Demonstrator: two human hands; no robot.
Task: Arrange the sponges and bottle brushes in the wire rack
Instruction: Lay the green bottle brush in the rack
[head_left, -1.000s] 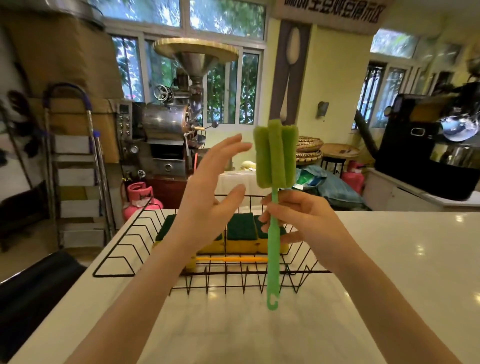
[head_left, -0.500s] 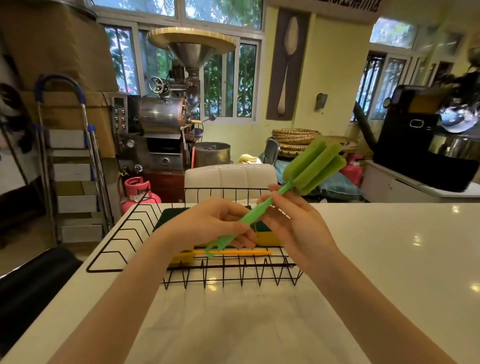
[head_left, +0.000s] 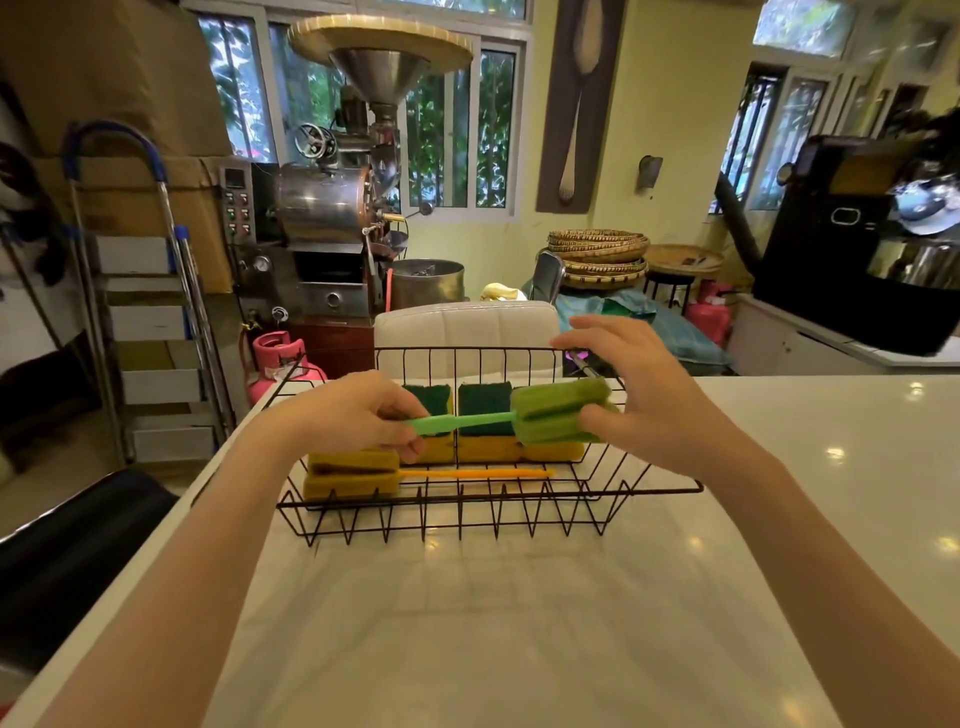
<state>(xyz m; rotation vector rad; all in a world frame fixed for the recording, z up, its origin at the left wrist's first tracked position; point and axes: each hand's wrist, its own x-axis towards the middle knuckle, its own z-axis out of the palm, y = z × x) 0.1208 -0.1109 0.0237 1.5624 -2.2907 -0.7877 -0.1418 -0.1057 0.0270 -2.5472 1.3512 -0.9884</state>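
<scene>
Surface: white, carries the wire rack.
Sponges: rowed inside rack.
Green brush: level above them.
Left hand: fingers pinch handle.
Right hand: fingers loosely cup head.
Risk: handle may snag wires, tilting brush.

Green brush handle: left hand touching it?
Touching. The head view shows the left hand with fingers pinched around the handle end of the green brush, held level over the rack.
</scene>
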